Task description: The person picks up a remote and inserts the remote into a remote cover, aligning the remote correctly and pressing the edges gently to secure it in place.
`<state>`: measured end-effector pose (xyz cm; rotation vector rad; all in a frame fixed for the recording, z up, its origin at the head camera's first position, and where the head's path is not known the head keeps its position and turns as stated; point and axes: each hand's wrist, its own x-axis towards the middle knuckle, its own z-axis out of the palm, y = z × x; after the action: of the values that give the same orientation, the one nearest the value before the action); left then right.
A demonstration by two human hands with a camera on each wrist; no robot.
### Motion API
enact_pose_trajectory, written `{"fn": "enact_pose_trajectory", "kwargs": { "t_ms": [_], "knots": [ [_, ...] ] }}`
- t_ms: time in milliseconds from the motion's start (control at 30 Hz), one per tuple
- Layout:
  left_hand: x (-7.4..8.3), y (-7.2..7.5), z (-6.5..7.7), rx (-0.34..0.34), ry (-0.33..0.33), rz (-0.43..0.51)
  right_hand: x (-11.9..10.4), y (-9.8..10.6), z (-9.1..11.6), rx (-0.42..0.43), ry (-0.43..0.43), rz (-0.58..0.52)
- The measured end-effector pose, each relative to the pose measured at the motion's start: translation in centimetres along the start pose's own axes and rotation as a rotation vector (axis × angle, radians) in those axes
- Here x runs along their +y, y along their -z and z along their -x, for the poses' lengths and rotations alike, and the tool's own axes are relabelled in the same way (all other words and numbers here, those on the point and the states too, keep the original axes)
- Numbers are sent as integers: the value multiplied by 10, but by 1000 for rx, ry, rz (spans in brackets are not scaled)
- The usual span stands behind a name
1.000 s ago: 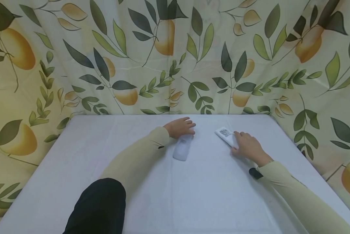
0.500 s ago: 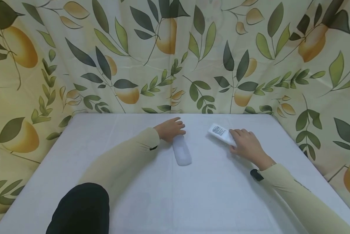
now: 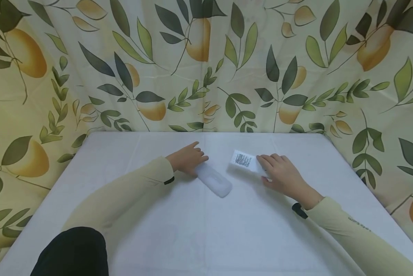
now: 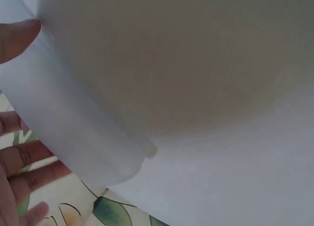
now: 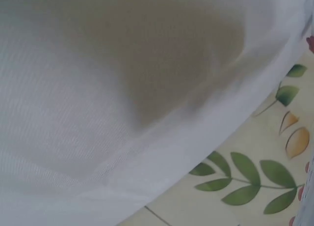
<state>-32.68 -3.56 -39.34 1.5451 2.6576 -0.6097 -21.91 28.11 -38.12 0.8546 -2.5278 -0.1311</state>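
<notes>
Both things are in your hands, held apart over the desk point(image 3: 178, 237).
Your left hand point(image 3: 187, 158) grips a translucent plastic tray point(image 3: 214, 182), thumb on one side, fingers on the other; your right hand point(image 3: 283, 174) grips one end of a white pack point(image 3: 248, 162), its printed code point(image 3: 242, 159) in plain sight. Taking hold looks done for both; letting go is not. The tray's free end lies near the pack without touching it. You cannot tell here whether the tray rests on the cloth.
</notes>
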Motion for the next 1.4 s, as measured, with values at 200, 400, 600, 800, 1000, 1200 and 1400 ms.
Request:
{"fn": "enact_pose_trajectory", "kwargs": {
  "t_ms": [200, 400, 600, 800, 1000, 1200, 1400],
  "knots": [
    [16, -2, 18, 3, 95, 79, -11, 2, -1, 33, 82, -14],
    [35, -5, 33, 42, 176, 100, -19, 3, -1, 85, 175, 5],
    [48, -7, 43, 66, 242, 125, -27, 3, -2, 127, 246, 10],
    [56, -5, 47, 93, 277, 136, -35, 2, -7, 148, 298, 18],
    [60, -6, 48, 121, 290, 94, -39, -1, -11, 161, 329, 19],
    [62, -7, 51, 154, 300, 38, -41, -3, -12, 156, 341, 28],
    [63, -7, 55, 186, 316, 36, -42, -4, -10, 168, 357, -1]
  ]
}}
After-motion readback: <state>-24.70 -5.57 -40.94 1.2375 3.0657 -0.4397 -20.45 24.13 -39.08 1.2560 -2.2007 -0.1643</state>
